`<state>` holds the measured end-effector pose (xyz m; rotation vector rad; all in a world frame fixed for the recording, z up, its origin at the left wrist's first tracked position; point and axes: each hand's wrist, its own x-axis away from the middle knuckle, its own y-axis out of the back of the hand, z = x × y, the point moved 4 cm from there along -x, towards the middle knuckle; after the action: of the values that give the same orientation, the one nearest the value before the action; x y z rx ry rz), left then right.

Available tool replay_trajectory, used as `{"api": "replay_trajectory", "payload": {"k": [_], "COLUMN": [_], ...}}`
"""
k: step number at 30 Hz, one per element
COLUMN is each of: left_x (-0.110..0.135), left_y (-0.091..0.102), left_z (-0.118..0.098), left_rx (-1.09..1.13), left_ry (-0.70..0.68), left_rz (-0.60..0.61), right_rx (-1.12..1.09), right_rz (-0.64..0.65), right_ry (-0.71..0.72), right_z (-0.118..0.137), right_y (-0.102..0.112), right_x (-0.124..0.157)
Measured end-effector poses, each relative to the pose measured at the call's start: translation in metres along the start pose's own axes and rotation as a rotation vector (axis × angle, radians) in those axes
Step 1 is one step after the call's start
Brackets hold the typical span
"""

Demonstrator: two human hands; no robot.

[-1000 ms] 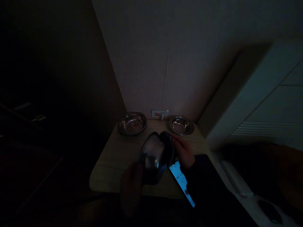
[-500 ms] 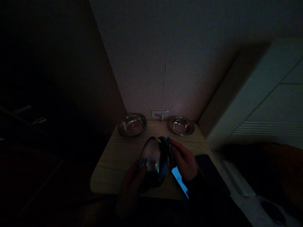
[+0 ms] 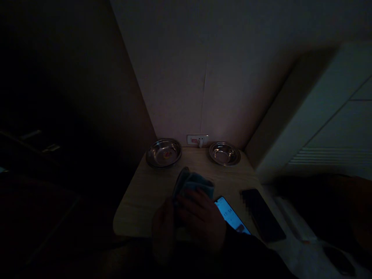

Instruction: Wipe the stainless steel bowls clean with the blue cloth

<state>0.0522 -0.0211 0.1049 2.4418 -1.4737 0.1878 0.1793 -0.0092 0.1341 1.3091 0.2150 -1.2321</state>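
A metal bowl (image 3: pixel 180 179) is tipped on its side low over the table, mostly hidden behind the cloth and my hands. My left hand (image 3: pixel 163 225) grips the bowl's near left edge. My right hand (image 3: pixel 203 220) presses a blue-grey cloth (image 3: pixel 200 181) against the bowl's outer side, its fingers closed over the cloth and slightly blurred. Just right of that hand lies a phone (image 3: pixel 231 215) with its screen lit.
A wide metal bowl (image 3: pixel 157 159) stands at the table's back left, a smaller metal bowl (image 3: pixel 224 162) at the back right. Between them, a wall socket (image 3: pixel 197 139) holds a plug. A dark phone-like slab (image 3: pixel 263 215) lies at the right edge of the wooden table (image 3: pixel 139 205).
My right hand has moved left and down with the cloth, from the bowl's right side to across it. More of the lit phone now shows.
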Motion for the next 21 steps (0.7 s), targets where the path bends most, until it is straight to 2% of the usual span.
{"api": "replay_trajectory", "payload": {"k": [3,6,8,11,16,19,21], "left_x": [0.002,0.003,0.003,0.004,0.002,0.001,0.001], "left_y": [0.001,0.003,0.003,0.002,0.006,0.007,0.009], "left_z": [0.007,0.011,0.009,0.007,0.012,0.014,0.013], "left_rx": [-0.035,-0.038,-0.031,-0.018,-0.052,-0.048,-0.065], "left_ry": [0.054,0.062,0.023,0.008,0.013,-0.014,-0.027], "left_rz": [-0.052,-0.093,-0.054,-0.008,-0.059,-0.043,-0.078], "right_rx": [-0.025,-0.026,-0.037,-0.026,-0.055,-0.070,-0.074], "right_rz": [-0.001,0.042,0.054,-0.027,0.064,0.003,0.018], "right_ry": [-0.139,-0.072,-0.023,-0.140,-0.021,-0.162,-0.117], "right_z": [-0.013,-0.015,-0.014,-0.019,-0.012,-0.017,-0.014], "right_y": [0.001,0.002,0.003,0.008,0.003,0.004,0.003], "right_x": [-0.007,-0.012,-0.014,-0.018,-0.022,-0.022,-0.020]}}
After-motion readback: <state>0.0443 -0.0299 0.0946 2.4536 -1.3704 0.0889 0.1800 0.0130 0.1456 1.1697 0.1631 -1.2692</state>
